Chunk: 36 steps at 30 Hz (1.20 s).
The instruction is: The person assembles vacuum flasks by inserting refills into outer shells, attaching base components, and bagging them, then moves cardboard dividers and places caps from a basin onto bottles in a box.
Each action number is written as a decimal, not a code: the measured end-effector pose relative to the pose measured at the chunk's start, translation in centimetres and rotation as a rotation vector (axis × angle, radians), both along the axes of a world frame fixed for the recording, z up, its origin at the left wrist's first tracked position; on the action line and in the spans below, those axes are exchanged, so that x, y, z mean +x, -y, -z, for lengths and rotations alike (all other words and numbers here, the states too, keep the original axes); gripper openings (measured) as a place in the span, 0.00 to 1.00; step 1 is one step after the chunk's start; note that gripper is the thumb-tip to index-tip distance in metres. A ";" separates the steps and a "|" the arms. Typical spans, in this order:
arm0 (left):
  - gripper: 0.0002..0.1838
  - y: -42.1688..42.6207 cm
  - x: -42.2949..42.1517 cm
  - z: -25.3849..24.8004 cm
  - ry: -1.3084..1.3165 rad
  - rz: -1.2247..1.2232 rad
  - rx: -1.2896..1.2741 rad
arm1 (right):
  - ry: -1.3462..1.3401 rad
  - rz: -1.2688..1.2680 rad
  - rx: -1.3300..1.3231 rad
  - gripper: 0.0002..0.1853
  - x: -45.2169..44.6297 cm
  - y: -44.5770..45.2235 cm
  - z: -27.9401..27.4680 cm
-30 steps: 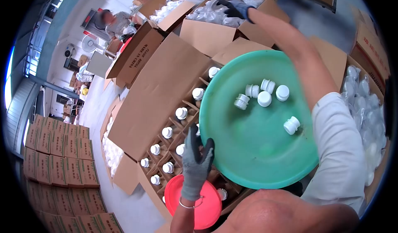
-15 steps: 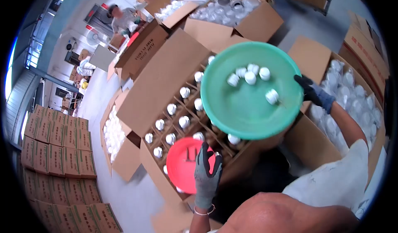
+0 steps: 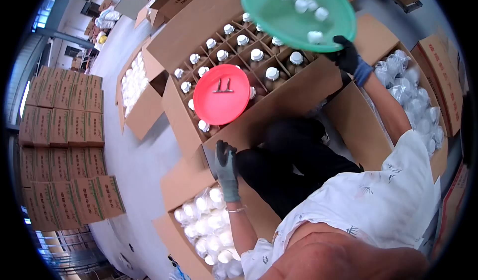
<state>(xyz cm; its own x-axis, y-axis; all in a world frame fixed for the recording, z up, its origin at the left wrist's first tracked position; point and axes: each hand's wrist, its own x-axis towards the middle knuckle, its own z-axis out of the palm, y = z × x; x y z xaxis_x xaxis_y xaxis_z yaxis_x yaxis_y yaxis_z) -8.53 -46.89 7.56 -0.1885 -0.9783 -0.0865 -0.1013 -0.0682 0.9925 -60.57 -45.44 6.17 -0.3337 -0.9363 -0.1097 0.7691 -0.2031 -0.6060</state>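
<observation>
My right hand (image 3: 348, 60), in a dark glove with a blue cuff, grips the rim of a large green basin (image 3: 298, 16) at the upper right. Several white caps (image 3: 321, 14) lie in the basin. A red basin (image 3: 221, 95) with two small metal pieces (image 3: 222, 86) in it rests on the divided carton (image 3: 249, 106), where white-capped bottles (image 3: 256, 55) stand in compartments. My left hand (image 3: 226, 168), in a grey glove with dark fingertips, is below the red basin, above a box of wrapped white items (image 3: 214, 230). Its fingers are bent; whether anything is in them is hidden.
Stacked brown cartons (image 3: 64, 115) stand at the left. An open box of white items (image 3: 133, 83) is at the left of the divided carton, and a box of clear-wrapped items (image 3: 411, 96) is at the right. A closed carton (image 3: 440, 81) lies behind it.
The view has tilted down. My right hand has come from the far box to the green basin, which has moved off part of the bottles. My left hand has left the red basin toward my body.
</observation>
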 end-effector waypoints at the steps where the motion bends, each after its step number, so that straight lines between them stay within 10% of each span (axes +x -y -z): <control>1: 0.28 0.1 0.9 0.5 -0.036 -0.021 0.010 | -0.005 0.148 -0.005 0.26 0.3 -1.6 -1.3; 8: 0.27 3.5 -0.7 1.1 -0.105 -0.086 0.115 | 0.062 0.282 0.020 0.29 -8.8 -16.3 -0.4; 20: 0.32 13.5 -3.1 7.1 -0.365 -0.033 0.490 | 0.779 0.816 0.019 0.35 -18.0 -29.8 27.0; 36: 0.29 12.4 -3.6 7.3 -0.603 0.026 0.261 | 0.318 0.532 0.171 0.27 -19.5 -17.3 12.7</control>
